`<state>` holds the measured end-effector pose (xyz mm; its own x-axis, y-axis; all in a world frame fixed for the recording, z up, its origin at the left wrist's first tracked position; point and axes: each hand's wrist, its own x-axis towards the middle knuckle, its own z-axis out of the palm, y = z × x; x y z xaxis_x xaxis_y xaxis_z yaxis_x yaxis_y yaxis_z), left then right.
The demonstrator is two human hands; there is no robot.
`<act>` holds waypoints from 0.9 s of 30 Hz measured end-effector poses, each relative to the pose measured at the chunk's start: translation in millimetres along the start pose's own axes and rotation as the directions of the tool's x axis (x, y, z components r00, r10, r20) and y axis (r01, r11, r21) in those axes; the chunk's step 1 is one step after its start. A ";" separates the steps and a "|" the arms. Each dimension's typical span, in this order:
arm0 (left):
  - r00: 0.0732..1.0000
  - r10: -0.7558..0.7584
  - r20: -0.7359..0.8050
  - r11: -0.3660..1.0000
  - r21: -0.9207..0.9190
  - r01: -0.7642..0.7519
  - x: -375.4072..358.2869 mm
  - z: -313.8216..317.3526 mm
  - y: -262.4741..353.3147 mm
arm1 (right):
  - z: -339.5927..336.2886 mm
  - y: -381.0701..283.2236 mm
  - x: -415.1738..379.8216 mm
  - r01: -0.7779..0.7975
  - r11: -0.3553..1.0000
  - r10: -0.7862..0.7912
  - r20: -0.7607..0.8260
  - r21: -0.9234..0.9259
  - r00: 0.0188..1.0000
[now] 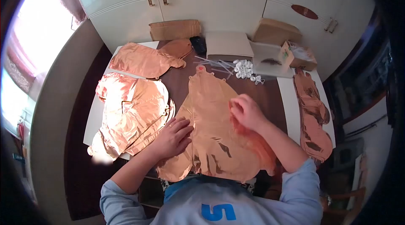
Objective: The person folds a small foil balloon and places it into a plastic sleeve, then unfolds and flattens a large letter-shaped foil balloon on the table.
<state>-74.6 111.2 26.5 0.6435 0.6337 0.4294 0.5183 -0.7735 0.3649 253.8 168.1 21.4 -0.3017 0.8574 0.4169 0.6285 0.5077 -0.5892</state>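
Note:
A flat, uninflated copper-coloured foil balloon lies in front of me, its narrow end pointing away and its wide end at the table's near edge. My left hand rests on its left side, fingers stretched out over the foil. At the right edge, my right hand has its fingers bent together on the foil, which shows reddish and turned up there. The fingertips are partly hidden. A small red mark shows on the tab at the narrow end.
More copper foil balloons lie on the left, with another folded one behind. A long foil stack lies at right. Clear sticks, white pieces, a black bag and cardboard boxes stand at the back.

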 end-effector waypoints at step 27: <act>0.997 -0.073 -0.024 0.997 -0.011 0.072 4.2 5.7 -12.0 | -12.7 -7.3 -34.5 0.079 0.948 0.017 0.297 -0.310 0.955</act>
<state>-74.9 123.0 19.2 0.5905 0.6884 0.4212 0.5575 -0.7253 0.4039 268.7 133.8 20.2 -0.4903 0.8523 0.1820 0.7936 0.5229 -0.3109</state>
